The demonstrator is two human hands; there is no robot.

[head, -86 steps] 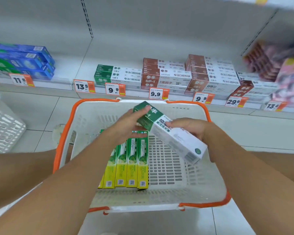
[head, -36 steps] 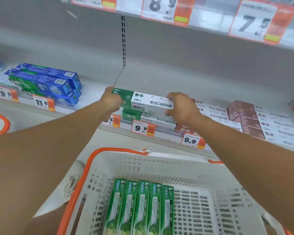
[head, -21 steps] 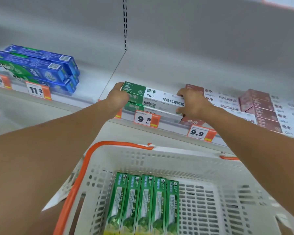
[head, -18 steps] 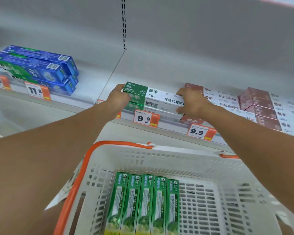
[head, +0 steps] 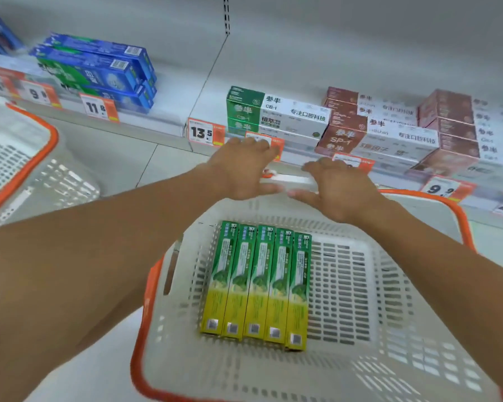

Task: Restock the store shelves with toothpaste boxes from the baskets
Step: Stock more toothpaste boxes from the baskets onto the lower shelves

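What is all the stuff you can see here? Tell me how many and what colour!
Toothpaste boxes in basket: five, green and yellow, side by side on the basket floor.
Basket: one, white with orange rim, below the hands.
Second basket: one, white with orange rim, at the left edge.
Green-and-white toothpaste boxes: a small stack, count unclear, on the shelf behind the hands.
Brown-and-white toothpaste boxes: several, stacked on the shelf to the right.
Blue toothpaste boxes: several, stacked on the shelf to the left.
Price tags: several, white and orange, along the shelf edge.
Left hand: one, open, holding nothing, above the basket's far rim.
Right hand: one, open, holding nothing, beside the left.
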